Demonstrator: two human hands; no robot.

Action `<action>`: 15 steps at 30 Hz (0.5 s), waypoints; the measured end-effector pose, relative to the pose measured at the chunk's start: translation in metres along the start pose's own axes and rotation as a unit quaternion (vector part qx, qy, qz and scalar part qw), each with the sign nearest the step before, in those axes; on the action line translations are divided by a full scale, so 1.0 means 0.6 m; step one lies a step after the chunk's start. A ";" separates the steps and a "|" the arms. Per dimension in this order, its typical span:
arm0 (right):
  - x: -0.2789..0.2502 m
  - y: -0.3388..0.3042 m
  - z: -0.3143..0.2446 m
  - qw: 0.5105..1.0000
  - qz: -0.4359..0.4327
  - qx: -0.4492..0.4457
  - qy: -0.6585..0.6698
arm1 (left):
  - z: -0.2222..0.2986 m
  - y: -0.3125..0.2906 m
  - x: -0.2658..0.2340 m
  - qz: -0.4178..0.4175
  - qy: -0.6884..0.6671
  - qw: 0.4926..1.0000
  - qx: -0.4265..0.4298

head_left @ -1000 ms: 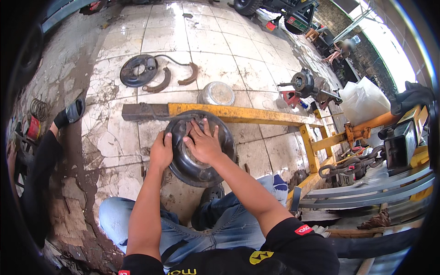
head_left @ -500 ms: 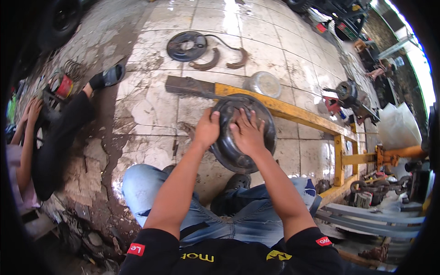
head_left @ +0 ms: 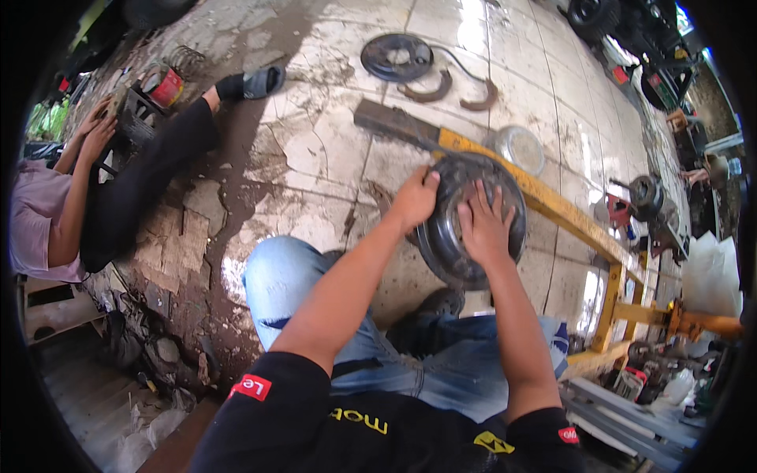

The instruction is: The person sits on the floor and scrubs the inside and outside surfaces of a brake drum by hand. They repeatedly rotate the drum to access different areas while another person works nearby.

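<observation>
A dished, round black metal brake plate (head_left: pixel 448 251) is in front of me, tilted against the yellow-and-dark steel bar of a frame (head_left: pixel 544 197). My left hand (head_left: pixel 418 197) is closed around its left rim, thumb on top and the other fingers hidden behind the edge. On its face my right hand (head_left: pixel 486 225) lies flat with fingers spread, pressing rather than gripping. Farther off on the tiles are a second black brake plate (head_left: pixel 386 65) with a cable and two curved brake shoes (head_left: pixel 430 88). What lies beneath the near plate cannot be seen.
Beyond the bar sits a round silvery drum (head_left: pixel 518 150). At left a person (head_left: pixel 47 213) sits with one leg (head_left: pixel 158 173) stretched out, near a red can (head_left: pixel 164 85). A hub on a red stand (head_left: pixel 646 197) is at right. Grey metal slats (head_left: pixel 623 418) border my right knee.
My view has swung left, so the whole scene sits farther right and more of the seated person shows. Both hands keep nearly the same places on the brake plate.
</observation>
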State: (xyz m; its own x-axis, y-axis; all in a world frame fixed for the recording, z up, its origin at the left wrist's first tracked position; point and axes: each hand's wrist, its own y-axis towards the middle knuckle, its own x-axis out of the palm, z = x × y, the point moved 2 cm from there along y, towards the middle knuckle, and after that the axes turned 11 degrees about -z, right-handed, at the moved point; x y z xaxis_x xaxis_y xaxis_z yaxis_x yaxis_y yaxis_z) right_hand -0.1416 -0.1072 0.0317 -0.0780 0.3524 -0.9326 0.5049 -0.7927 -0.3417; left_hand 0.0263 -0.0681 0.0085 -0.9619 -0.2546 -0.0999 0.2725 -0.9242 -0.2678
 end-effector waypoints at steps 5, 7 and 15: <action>-0.001 0.040 -0.014 0.999 0.030 0.009 0.037 | 0.002 -0.001 -0.011 0.007 0.034 0.998 0.051; 0.009 0.015 -0.010 1.000 0.019 0.000 0.022 | -0.007 -0.001 -0.005 0.013 0.065 0.997 0.035; -0.004 0.038 -0.015 0.999 0.045 -0.010 0.028 | -0.005 0.001 -0.013 -0.012 0.080 0.997 0.007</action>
State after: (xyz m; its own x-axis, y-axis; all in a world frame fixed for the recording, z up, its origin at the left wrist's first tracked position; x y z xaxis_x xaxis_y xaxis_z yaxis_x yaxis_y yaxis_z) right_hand -0.1221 -0.1214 0.0274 0.0160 0.3081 -0.9512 0.5253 -0.8120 -0.2542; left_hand 0.0340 -0.0657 0.0062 -0.9520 -0.1841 -0.2444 0.2470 -0.9338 -0.2587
